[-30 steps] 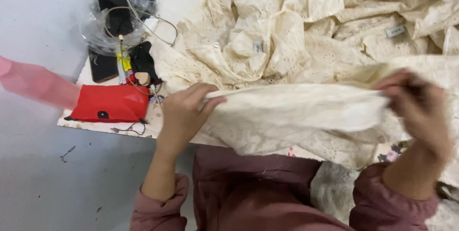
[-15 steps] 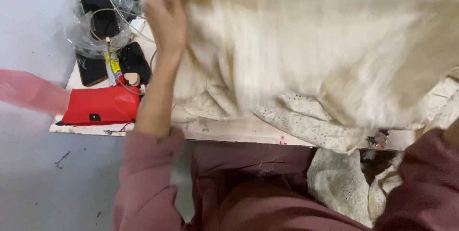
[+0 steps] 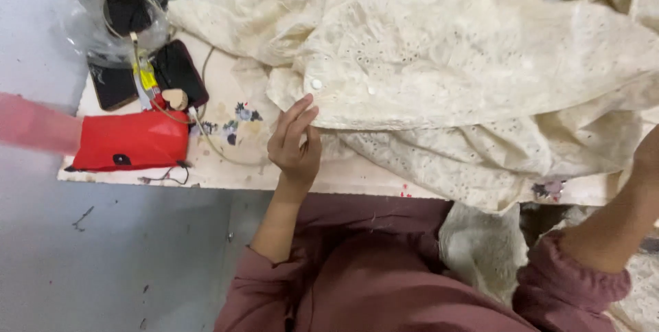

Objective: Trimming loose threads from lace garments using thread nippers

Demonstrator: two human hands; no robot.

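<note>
Left hand (image 3: 295,143) open, loose grip, fingertips touching the cream cloth (image 3: 467,64) edge at one o'clock; right hand hidden, grip cannot be told.

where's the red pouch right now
In the head view the red pouch lies at the left end of the table, near its front edge, just below the black cases and well left of the left hand.

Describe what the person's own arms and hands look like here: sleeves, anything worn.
Both arms wear dusty mauve-pink sleeves pushed up, leaving the forearms bare. The right sleeve ends in a gathered, elasticated cuff; the left sleeve bunches near the elbow. The left hand is bare, with no glove, ring or watch visible. The right hand is out of frame.
</note>
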